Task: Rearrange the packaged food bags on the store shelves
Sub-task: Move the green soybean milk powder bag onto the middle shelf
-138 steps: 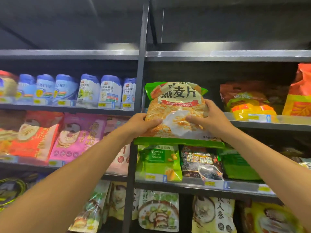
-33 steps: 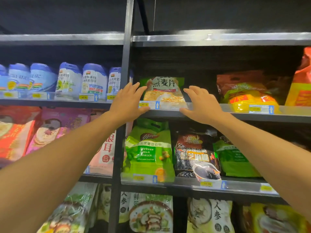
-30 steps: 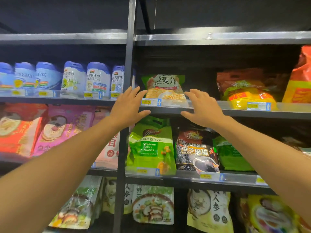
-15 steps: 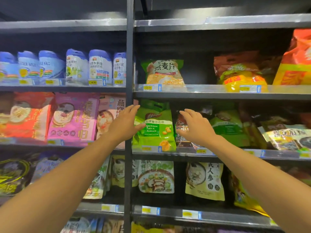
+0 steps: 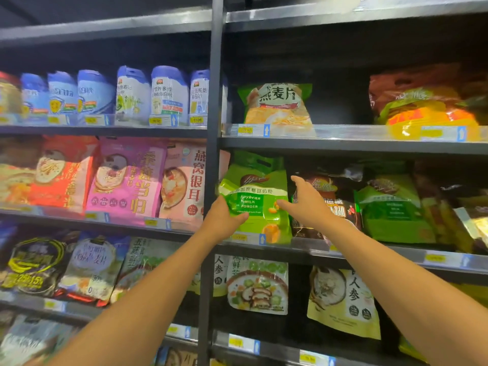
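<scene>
Two hands meet one green bag (image 5: pixel 254 199), which stands on the middle shelf (image 5: pixel 383 256) just right of the post (image 5: pixel 211 165). The left hand (image 5: pixel 224 220) pinches its lower left edge, fingers hidden behind. The right hand (image 5: pixel 307 204) lies spread, thumb on the bag's front, covering part of a dark bag (image 5: pixel 335 196). Above stands one oat bag (image 5: pixel 277 107); to the left, six blue pouches (image 5: pixel 169 93), their print blurred.

Dark metal shelving (image 5: pixel 343 146), upright post (image 5: pixel 215 101) splitting two bays. Right bay, upper shelf: oat bag (image 5: pixel 277 107) at left end, orange-yellow bags (image 5: pixel 422 112) toward right. Shelf below: soybean milk powder bag (image 5: pixel 253 180) at left end, dark bag (image 5: pixel 335 191) beside, green bag (image 5: pixel 388 207) next. Left bay: blue-white pouches (image 5: pixel 132 96) above pink bags (image 5: pixel 126 178).
</scene>
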A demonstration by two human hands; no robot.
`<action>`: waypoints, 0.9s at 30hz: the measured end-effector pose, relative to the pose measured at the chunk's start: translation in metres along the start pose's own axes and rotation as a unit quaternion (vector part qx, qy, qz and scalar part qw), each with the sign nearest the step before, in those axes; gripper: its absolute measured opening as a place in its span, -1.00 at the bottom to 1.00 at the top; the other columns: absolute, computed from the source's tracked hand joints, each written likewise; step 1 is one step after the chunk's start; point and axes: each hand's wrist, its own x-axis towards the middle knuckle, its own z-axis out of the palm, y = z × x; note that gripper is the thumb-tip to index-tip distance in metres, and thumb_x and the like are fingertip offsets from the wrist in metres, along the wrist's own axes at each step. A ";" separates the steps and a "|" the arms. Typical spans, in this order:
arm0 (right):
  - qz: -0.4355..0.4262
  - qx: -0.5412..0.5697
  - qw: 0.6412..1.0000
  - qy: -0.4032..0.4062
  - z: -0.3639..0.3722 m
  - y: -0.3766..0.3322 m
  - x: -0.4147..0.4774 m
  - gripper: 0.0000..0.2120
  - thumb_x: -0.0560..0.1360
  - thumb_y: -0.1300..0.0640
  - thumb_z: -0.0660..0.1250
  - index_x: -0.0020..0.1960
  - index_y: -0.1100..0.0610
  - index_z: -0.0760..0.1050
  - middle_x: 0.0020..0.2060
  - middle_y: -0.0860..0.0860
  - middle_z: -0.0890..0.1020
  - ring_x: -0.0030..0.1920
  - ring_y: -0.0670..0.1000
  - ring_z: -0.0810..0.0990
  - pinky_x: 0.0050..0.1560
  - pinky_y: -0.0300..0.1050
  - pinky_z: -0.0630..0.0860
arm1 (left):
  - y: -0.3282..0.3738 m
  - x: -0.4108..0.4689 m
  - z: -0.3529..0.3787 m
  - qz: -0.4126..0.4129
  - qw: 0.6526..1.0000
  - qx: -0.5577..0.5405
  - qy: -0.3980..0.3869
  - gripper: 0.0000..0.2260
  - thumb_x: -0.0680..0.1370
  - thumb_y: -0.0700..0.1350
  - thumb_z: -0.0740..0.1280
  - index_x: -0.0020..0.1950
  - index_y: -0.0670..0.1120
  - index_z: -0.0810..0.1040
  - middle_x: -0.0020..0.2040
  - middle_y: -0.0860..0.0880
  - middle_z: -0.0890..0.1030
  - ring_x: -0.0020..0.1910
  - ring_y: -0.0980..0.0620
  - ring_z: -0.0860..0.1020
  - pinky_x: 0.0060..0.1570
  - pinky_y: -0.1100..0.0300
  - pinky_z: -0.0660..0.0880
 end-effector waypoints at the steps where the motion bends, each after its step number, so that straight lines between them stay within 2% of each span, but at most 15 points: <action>1: -0.001 0.008 1.000 0.000 0.003 0.002 0.007 -0.17 0.52 -0.11 0.47 0.63 0.12 0.15 0.49 0.15 0.42 0.44 0.17 0.44 0.39 0.10 0.45 | 0.000 0.003 0.007 -0.013 1.000 -0.009 0.003 -0.27 0.45 0.13 0.53 0.52 -0.08 0.32 0.37 0.03 0.47 0.32 0.02 0.48 0.40 -0.05 0.46; 2: 0.001 0.017 1.000 -0.002 0.008 0.004 0.014 -0.16 0.53 -0.10 0.47 0.64 0.13 0.13 0.49 0.16 0.43 0.44 0.18 0.46 0.38 0.11 0.47 | -0.002 0.008 0.014 -0.027 0.999 -0.018 0.002 -0.18 0.43 0.13 0.55 0.55 -0.11 0.26 0.42 0.01 0.43 0.37 0.01 0.43 0.45 -0.04 0.41; 5: 0.016 0.030 0.999 -0.013 0.020 0.010 0.032 -0.16 0.53 -0.10 0.44 0.63 0.15 0.11 0.44 0.18 0.50 0.36 0.21 0.53 0.31 0.15 0.54 | -0.013 0.027 0.034 -0.071 0.997 -0.038 -0.002 0.20 0.18 0.33 0.49 0.65 -0.15 0.06 0.61 -0.16 0.30 0.56 -0.14 0.34 0.53 -0.12 0.33; 7: 0.034 0.029 0.999 -0.029 0.030 0.016 0.043 -0.18 0.52 -0.14 0.43 0.60 0.16 0.13 0.33 0.18 0.58 0.25 0.21 0.60 0.22 0.18 0.59 | -0.016 0.037 0.041 -0.092 0.995 -0.030 -0.004 0.21 0.25 0.24 0.56 0.67 -0.17 -0.03 0.64 -0.23 0.21 0.59 -0.20 0.28 0.54 -0.13 0.32; 10: 0.061 0.011 0.997 -0.043 0.040 0.024 0.056 -0.25 0.50 -0.18 0.44 0.48 0.21 0.25 0.25 0.18 0.60 0.18 0.20 0.62 0.06 0.09 0.60 | -0.002 0.036 0.043 -0.097 0.995 0.026 0.002 0.18 0.42 0.04 0.62 0.68 -0.18 -0.21 0.67 -0.28 0.07 0.60 -0.25 0.23 0.55 -0.11 0.29; 13: 0.070 -0.043 0.994 -0.066 0.040 0.021 0.062 -0.32 0.49 -0.25 0.45 0.33 0.26 0.38 0.13 0.15 0.59 0.09 0.17 0.59 -0.12 -0.03 0.48 | -0.004 0.046 0.046 -0.113 0.991 0.071 -0.009 0.27 0.43 0.06 0.61 0.64 -0.09 -0.41 0.68 -0.29 0.04 0.61 -0.28 0.22 0.54 -0.13 0.29; 16: 0.066 -0.067 0.990 -0.105 0.041 0.018 0.066 -0.42 0.45 -0.29 0.47 0.11 0.19 0.46 -0.06 0.04 0.60 -0.08 0.07 0.59 -0.27 -0.09 0.48 | -0.009 0.052 0.043 -0.102 0.992 0.075 -0.018 0.35 0.36 0.10 0.64 0.60 0.00 -0.49 0.68 -0.24 0.10 0.59 -0.24 0.28 0.51 -0.16 0.35; 20: 0.056 -0.005 0.994 -0.093 0.055 0.025 0.069 -0.27 0.17 -0.41 0.47 0.16 0.04 0.55 -0.01 -0.02 0.68 -0.08 0.05 0.68 -0.07 0.05 0.67 | -0.010 0.047 0.041 -0.090 0.994 0.061 0.006 0.35 0.35 0.08 0.66 0.62 0.06 -0.46 0.65 -0.15 0.24 0.49 -0.20 0.43 0.45 -0.13 0.42; 23: 0.050 0.095 0.991 -0.073 0.058 0.023 0.066 -0.42 0.30 -0.15 0.62 0.20 0.07 0.53 0.08 0.01 0.66 0.01 0.04 0.66 0.00 0.01 0.65 | -0.010 0.045 0.041 -0.077 0.996 0.030 0.021 0.32 0.37 0.00 0.66 0.64 0.08 -0.42 0.59 -0.13 0.35 0.44 -0.18 0.48 0.40 -0.07 0.45; 27: 0.067 0.228 0.967 -0.090 0.058 0.025 0.061 -0.18 0.30 -0.07 0.66 0.46 0.01 0.40 0.30 0.05 0.53 0.22 0.07 0.60 0.23 0.10 0.61 | -0.008 0.046 0.034 -0.065 0.997 -0.003 0.035 0.28 0.37 -0.05 0.66 0.66 0.11 -0.34 0.48 -0.08 0.50 0.35 -0.15 0.55 0.34 -0.08 0.52</action>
